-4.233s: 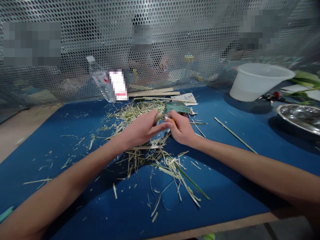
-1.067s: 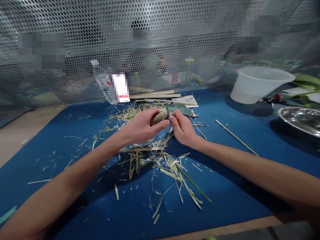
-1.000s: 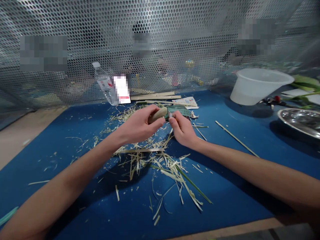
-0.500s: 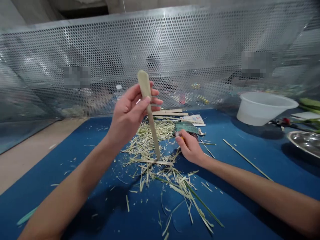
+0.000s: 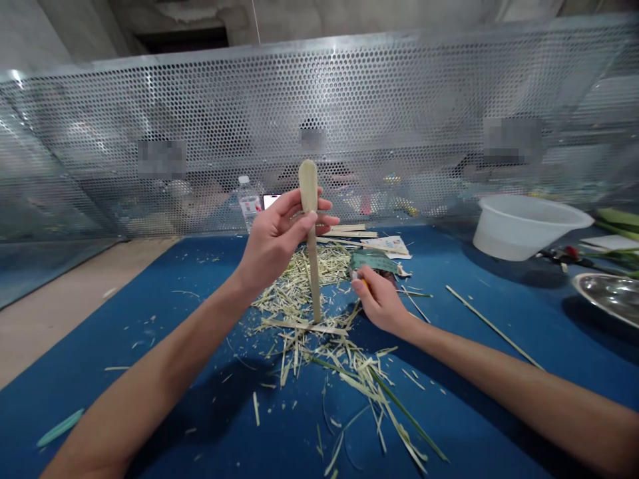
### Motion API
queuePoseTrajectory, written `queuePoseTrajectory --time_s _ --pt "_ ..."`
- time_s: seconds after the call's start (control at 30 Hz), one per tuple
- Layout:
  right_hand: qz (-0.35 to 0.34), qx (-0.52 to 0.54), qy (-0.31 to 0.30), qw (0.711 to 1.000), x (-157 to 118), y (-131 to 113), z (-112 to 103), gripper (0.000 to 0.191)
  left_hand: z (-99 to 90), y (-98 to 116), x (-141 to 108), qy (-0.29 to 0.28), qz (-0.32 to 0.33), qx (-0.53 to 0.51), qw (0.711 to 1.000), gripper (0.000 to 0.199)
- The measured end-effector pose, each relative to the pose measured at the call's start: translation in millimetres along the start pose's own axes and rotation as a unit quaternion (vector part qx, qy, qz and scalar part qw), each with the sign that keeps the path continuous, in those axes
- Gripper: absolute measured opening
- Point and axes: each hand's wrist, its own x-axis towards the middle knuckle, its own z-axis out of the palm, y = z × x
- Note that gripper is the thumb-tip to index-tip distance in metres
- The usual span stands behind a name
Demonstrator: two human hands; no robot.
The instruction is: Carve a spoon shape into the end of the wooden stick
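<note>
My left hand (image 5: 277, 243) pinches a pale, flat bamboo spoon (image 5: 309, 186) between thumb and fingers and holds it upright. The rounded, wider end points up; the thin handle reaches down to a loose strip (image 5: 329, 329) among the shavings. My right hand (image 5: 383, 303) is closed round a small tool (image 5: 355, 274), of which only a grey end and a bit of yellow show. Its blade or tip, if any, is hidden. A heap of bamboo shavings (image 5: 319, 266) lies behind and beside the spoon. Next to my right hand lies a dark green piece (image 5: 372, 261).
A perforated metal screen (image 5: 379, 106) closes off the back of the blue table top (image 5: 164, 319). To the right stand a white plastic tub (image 5: 529, 226) and a steel bowl (image 5: 612, 293). A long thin stick (image 5: 492, 326) lies right; a teal object (image 5: 60, 427) lies front left.
My left hand has shifted slightly right and lower, turning the spoon from a lean to nearly vertical. My right hand has hardly moved. The view has tilted slightly.
</note>
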Motion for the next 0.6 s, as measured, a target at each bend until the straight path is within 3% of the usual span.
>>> queuePoseTrajectory --time_s 0.6 --pt "-0.019 -0.032 -0.054 0.998 -0.4 1.7 2.4 0.032 1.1 -4.2 -0.7 0.008 -0.001 -0.034 0.999 0.033"
